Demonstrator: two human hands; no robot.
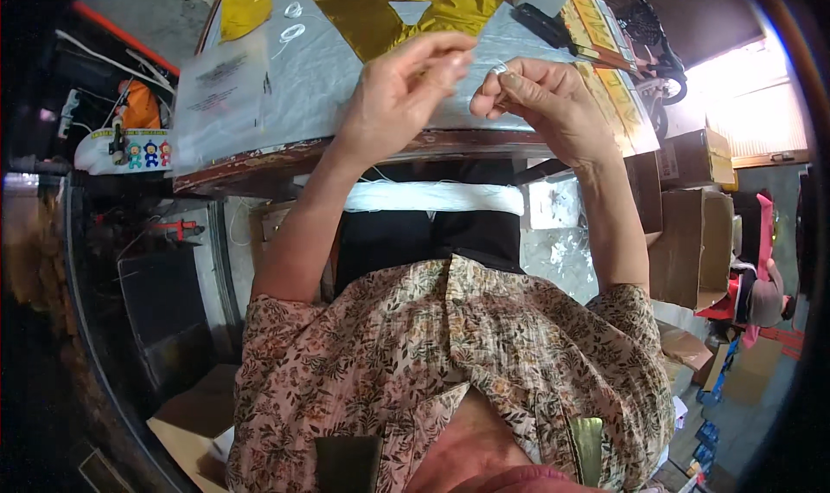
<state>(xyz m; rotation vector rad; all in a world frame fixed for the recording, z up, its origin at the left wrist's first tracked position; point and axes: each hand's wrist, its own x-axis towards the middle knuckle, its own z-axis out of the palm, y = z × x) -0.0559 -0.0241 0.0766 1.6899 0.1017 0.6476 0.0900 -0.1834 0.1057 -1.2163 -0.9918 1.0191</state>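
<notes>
My right hand [553,104] is closed in a pinch above the table's near edge. Between its thumb and fingertips is a small loop of white string [499,67]. Just left of it is my left hand [406,86], raised, its fingers bent toward the right hand and slightly blurred. A gap shows between its upper finger and the others, and no held thing is visible there. Across my lap stretches a thick skein of white string [432,197]. Two small coils of white string [292,33] lie on the table, left of a flat gold foil balloon [346,13].
A plastic-covered table [303,95] spans the front. On it are a clear plastic bag [220,95], a gold foil piece [245,7], a black object [540,26] and yellow printed packets [605,95]. Cardboard boxes [692,246] stand to the right, and another carton [194,415] is lower left.
</notes>
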